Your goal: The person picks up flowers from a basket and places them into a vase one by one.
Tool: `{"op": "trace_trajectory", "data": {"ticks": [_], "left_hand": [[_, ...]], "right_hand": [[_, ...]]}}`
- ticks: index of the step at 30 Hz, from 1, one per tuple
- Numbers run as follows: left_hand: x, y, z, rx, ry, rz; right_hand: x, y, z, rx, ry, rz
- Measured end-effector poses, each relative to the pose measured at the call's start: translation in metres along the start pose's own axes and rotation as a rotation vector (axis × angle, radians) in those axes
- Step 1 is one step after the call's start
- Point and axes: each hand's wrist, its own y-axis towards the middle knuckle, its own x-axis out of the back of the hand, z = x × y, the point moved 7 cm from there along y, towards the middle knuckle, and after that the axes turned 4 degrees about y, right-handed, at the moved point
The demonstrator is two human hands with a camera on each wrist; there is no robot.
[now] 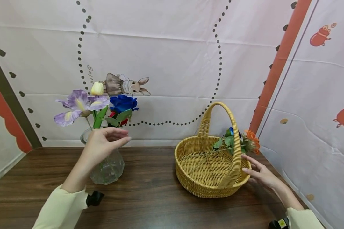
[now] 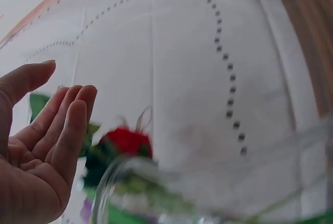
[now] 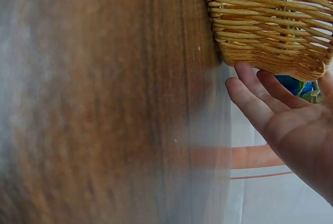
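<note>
In the head view my left hand (image 1: 106, 143) hovers in front of the clear glass vase (image 1: 110, 168), its fingers slightly bent around nothing. The vase holds a purple iris (image 1: 78, 105), a pale yellow tulip (image 1: 97, 88), a blue rose (image 1: 123, 103) and a red rose (image 2: 127, 142), partly hidden behind the blue one in the head view. At the right side of the yellow wicker basket (image 1: 195, 187), my right hand (image 1: 262, 175) rests its extended fingertips at the rim. Inside the basket lie a blue flower (image 1: 231, 131) and an orange flower (image 1: 252, 141), their heads leaning over the far-right rim.
The basket's tall arched handle (image 1: 207, 122) rises above its rim. Vase and basket stand apart on the dark wooden table (image 1: 149, 178). A printed cloth (image 1: 160, 63) with a rabbit figure hangs behind, and another cloth wall (image 1: 312, 136) borders the right side.
</note>
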Motion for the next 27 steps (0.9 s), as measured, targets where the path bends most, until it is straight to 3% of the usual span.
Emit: {"op": "trace_trajectory", "data": {"ticks": [7, 16, 27], "left_hand": [[-0.039, 0.007, -0.003, 0.008, -0.122, 0.077], [-0.087, 0.021, -0.011, 0.035, -0.277, 0.121], [-0.141, 0.037, -0.028, 0.018, -0.355, 0.176]], "right_hand": [[-0.001, 0.001, 0.0, -0.007, 0.0, 0.002], [0.0, 0.002, 0.001, -0.012, -0.01, -0.008], [0.004, 0.001, -0.004, -0.044, -0.021, -0.044]]}}
